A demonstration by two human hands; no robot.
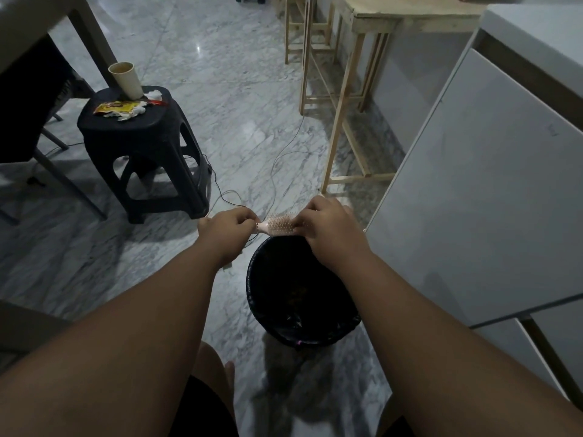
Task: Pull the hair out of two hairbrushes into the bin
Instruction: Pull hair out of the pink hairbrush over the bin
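Observation:
A pink hairbrush (277,224) lies sideways between my two hands, bristles up, just over the far rim of a black bin (262,307) lined with a black bag. My left hand (224,230) grips the handle end with curled fingers. At the head's right end, my right hand (328,228) has its fingertips curled onto the bristles. Thin dark strands hang below my left hand. Dark clumps lie deep in the bin. Only one hairbrush is in view.
A black plastic stool (142,143) stands at the left with a paper cup (126,80) and wrappers on it. Thin cables (277,165) trail over the marble floor. A wooden frame table (356,89) stands behind, a white cabinet (473,190) at the right.

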